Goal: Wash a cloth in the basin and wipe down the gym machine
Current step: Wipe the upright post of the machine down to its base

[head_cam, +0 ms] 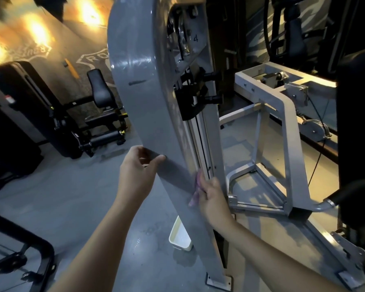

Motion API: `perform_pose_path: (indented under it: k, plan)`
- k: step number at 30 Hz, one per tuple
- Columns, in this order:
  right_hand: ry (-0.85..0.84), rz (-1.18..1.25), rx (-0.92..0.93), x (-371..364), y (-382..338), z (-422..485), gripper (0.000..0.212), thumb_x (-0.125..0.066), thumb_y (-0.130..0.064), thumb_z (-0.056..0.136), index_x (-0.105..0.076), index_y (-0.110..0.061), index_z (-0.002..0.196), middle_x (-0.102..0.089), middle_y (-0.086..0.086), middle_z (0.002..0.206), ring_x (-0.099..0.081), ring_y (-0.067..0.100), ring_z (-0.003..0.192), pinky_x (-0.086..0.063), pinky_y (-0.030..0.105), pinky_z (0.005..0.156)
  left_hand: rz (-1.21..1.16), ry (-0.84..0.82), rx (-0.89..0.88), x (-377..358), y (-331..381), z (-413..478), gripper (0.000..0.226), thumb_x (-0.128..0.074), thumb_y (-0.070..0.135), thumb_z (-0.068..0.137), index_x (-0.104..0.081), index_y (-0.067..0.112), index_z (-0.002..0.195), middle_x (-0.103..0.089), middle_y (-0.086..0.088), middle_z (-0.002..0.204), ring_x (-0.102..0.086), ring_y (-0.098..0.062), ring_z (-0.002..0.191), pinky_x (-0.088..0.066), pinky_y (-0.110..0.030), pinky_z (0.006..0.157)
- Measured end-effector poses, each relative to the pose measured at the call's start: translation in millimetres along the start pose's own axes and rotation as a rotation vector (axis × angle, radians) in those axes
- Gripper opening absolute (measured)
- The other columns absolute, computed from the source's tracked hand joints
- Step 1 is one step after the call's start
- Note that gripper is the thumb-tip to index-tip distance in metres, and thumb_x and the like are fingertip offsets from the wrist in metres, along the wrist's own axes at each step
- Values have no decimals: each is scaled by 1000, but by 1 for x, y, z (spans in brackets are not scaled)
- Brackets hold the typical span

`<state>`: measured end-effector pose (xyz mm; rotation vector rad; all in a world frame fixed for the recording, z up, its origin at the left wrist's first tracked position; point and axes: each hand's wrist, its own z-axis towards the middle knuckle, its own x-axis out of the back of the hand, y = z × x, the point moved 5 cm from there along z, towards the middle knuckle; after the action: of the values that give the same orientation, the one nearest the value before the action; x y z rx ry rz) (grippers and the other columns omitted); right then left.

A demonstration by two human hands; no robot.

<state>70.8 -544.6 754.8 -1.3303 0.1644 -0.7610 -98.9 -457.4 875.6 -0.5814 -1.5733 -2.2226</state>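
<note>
Grey painted upright (148, 106) of the gym machine is getting wiped now. My right hand (212, 199) is pinching the pink cloth (195, 192) against its right edge, beside the guide rail, at about 5 o'clock in view. My left hand (138, 167) is bracing the upright's left edge, thumb curling onto the front face. The basin (180, 237) is sitting on the floor at 6 o'clock, behind the upright. To do it well, I'm thinking: keeping the cloth flat, running long strokes along the edge, staying off the cable.
</note>
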Motion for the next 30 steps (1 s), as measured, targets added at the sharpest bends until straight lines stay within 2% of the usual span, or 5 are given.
perform_pose_path:
  k: [7, 12, 16, 23, 30]
  plan:
    - [-52, 83, 302, 8, -58, 19, 45, -42, -17, 107, -47, 1, 148, -41, 1, 104, -51, -9, 92, -37, 0, 85, 60, 26, 6, 1, -1, 10, 22, -81, 24, 85, -60, 24, 93, -72, 11, 87, -66, 1, 77, -54, -31, 72]
    - [-48, 49, 92, -5, -9, 5, 51, -40, -49, 108, -55, 0, 110, -46, 6, 87, -59, 28, 73, -54, 34, 73, 93, 27, 15, 0, 0, 13, 22, -80, 24, 85, -59, 21, 92, -71, 5, 84, -67, -12, 80, -57, -39, 74]
    - [-53, 195, 250, 7, -67, 26, 39, -36, -15, 107, -51, -6, 143, -40, 3, 99, -56, 18, 81, -46, 10, 75, 106, 16, 15, 0, 1, 15, 23, -81, 23, 84, -59, 21, 92, -70, 5, 86, -66, -12, 80, -57, -38, 73]
    - [-37, -6, 373, -1, -16, -11, 70, -27, -53, 108, -51, 4, 141, -51, -4, 96, -61, 16, 83, -46, 23, 78, 102, -20, 28, 1, -1, 17, 25, -80, 24, 84, -59, 21, 95, -71, 2, 89, -67, -17, 83, -58, -43, 76]
    - [156, -128, 679, 2, -54, -1, 59, -45, -1, 98, -46, -24, 152, -43, 7, 118, -52, 28, 108, -40, 24, 100, 102, -34, 17, 1, 0, 17, 25, -81, 21, 84, -58, 21, 95, -70, 5, 88, -66, -12, 80, -51, -30, 70]
